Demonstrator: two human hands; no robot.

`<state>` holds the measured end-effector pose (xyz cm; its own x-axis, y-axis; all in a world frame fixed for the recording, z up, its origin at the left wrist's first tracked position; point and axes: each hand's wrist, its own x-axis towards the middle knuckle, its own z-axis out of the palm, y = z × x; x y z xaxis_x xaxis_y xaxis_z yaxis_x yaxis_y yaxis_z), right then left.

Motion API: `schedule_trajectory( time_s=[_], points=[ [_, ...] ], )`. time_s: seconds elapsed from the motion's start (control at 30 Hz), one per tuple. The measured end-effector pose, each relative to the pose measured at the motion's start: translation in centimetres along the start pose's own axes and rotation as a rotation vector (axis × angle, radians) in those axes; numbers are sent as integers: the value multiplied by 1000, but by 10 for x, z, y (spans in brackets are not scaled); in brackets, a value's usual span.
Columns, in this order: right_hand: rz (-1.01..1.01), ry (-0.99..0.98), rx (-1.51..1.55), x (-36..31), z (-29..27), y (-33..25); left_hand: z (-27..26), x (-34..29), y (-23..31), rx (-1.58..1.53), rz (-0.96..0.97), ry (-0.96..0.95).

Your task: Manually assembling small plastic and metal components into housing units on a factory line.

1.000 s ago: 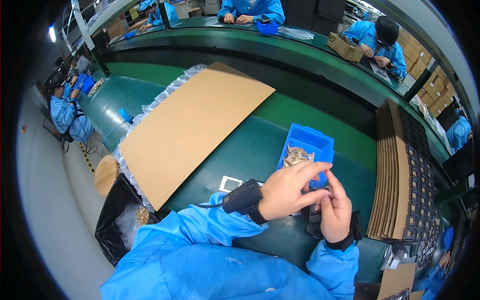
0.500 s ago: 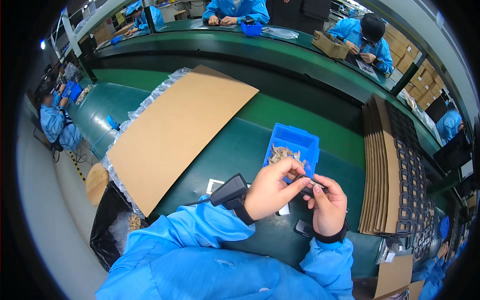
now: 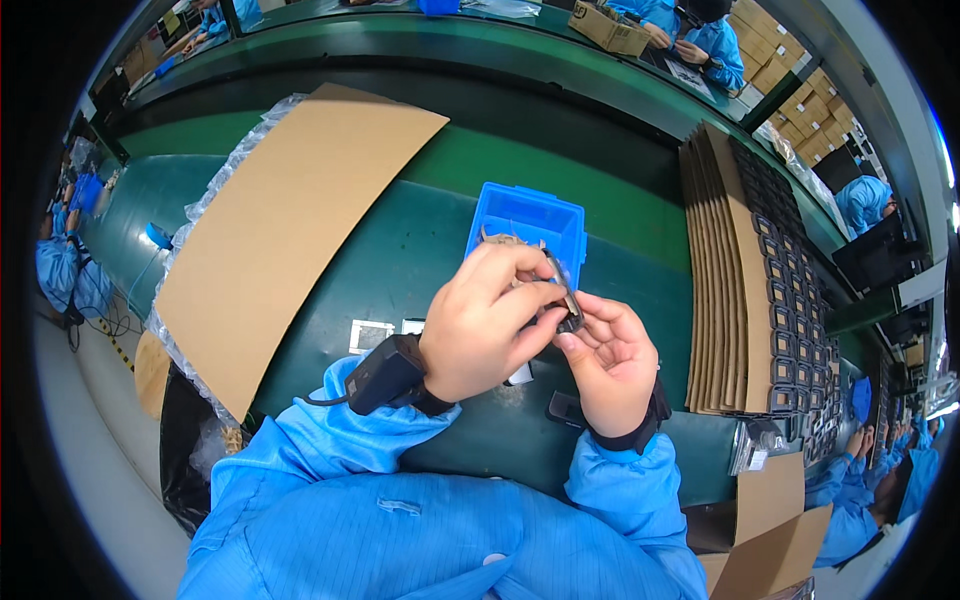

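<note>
A small dark part with a rounded edge (image 3: 571, 320) is between my hands, largely covered by fingers. My left hand (image 3: 488, 318) is closed with thumb and fingertips pinching at its upper side. My right hand (image 3: 612, 372) grips its lower end between thumb and fingers. Just beyond my hands stands a blue plastic bin (image 3: 535, 200), with tan paper-like scraps (image 3: 500, 239) in it. On the green table by my left wrist lies a white rectangular frame (image 3: 370, 336). A dark flat piece (image 3: 566, 408) rests near my right wrist.
A big cardboard sheet (image 3: 300, 220) lies on bubble wrap at the left, above a black bag (image 3: 183, 450). On the right, stacked cardboard sheets (image 3: 708, 290) carry rows of black frames (image 3: 785, 320). An open carton (image 3: 770, 505) sits lower right. A co-worker (image 3: 705, 50) sits across.
The view has shifted, so the bench sits further left and higher. The dark part has turned from lying nearly level to steeply tilted, and my left fingers have closed over its upper side.
</note>
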<state>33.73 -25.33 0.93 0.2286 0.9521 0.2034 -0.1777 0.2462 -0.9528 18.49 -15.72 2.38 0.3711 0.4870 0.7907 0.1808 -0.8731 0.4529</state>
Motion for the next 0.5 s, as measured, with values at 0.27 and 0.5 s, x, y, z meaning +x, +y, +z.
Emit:
schedule_trajectory(
  time_s=[0.27,0.5],
  points=[
    [-189,57,-280,-5,-2,8,-5,-5,1,-150,-64,-83],
    [-396,35,-700,-3,1,1,-10,-5,5,-258,-156,-125]
  ],
)
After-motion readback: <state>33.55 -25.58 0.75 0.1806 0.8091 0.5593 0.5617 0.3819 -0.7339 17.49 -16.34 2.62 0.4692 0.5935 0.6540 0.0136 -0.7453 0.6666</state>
